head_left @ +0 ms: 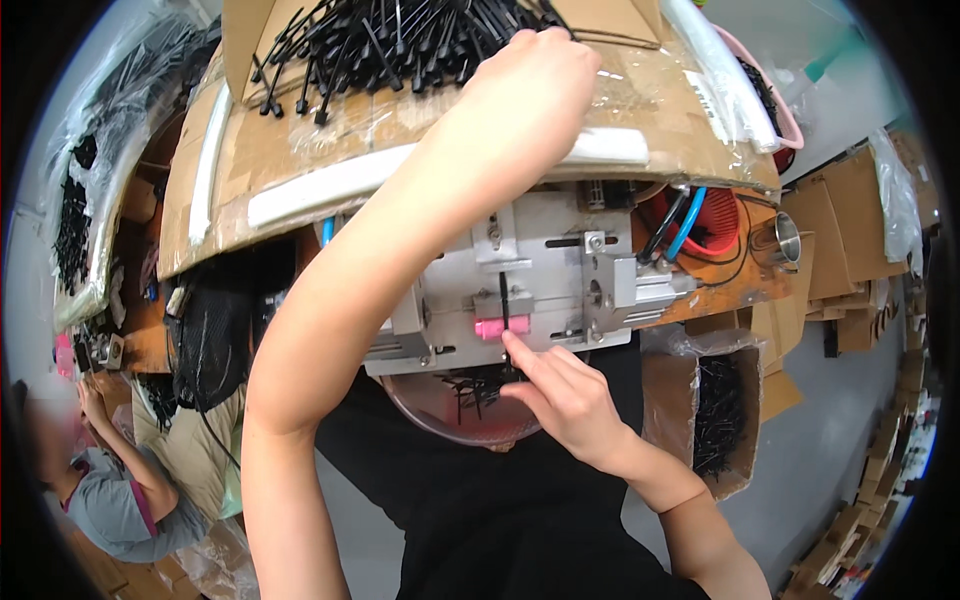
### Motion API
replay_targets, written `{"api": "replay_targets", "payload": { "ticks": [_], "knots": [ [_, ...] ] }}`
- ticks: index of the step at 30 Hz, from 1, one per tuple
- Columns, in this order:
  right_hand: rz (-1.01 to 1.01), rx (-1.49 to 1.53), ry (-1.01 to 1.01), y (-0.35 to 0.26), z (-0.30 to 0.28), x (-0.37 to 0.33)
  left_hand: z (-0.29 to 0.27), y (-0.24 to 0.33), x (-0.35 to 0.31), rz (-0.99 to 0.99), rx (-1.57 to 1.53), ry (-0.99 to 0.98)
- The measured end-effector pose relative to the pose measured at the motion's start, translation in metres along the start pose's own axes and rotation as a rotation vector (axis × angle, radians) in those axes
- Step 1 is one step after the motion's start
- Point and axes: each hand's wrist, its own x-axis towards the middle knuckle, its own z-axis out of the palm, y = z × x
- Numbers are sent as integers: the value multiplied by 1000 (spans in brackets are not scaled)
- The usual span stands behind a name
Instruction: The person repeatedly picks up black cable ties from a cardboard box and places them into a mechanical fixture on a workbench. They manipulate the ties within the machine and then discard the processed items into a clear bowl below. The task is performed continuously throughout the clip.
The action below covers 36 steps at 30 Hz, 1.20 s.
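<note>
left hand (535, 75): raised to the cardboard tray (300, 150) on top of the machine, fingers closed into the heap of black cable ties (400, 40); pinching some, count not readable
right hand (565, 395): low at the machine front, index fingertip (508, 340) on the foot of one upright black tie (504, 305); other fingers loosely curled, holding nothing else
tie position: seated in the slot of the grey metal fixture (540, 270), just above the pink block (490, 328)
tie axis: long axis vertical in view, one end up the slot, other end down at the fingertip (head vs tail too small to tell)
below: clear round bowl (450, 415) with a few loose ties
risk 1: fingertip sits right at the slot, likely pinch if the fixture cycles
risk 2: tie tilts off vertical under a sideways push, probably jams or drops into the bowl
risk 3: left hand drags extra ties over the tray edge, spill
nearby: another person (100, 490) seated lower left, apart from the machine
</note>
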Motion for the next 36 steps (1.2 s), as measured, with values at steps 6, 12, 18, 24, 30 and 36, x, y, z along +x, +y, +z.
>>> {"api": "replay_targets", "payload": {
  "ticks": [6, 12, 18, 24, 30, 36],
  "knots": [
    [-121, -277, 258, 12, -86, 46, -45, -16, -15, -57, -185, -277],
    [19, -498, 256, 88, -129, 197, -45, -27, -23, -69, -205, -176],
    [138, -496, -97, 110, -129, 247, -94, -38, -63, -132, -300, -310],
    [131, -553, 139, 115, -155, 218, -101, 5, -117, -162, -68, -4],
    [191, 506, 302, 76, -174, 156, -49, 112, -199, -313, -49, -76],
    [7, 584, 464, 22, -151, 103, 1, 140, -203, -440, 82, -151]
  ]
}}
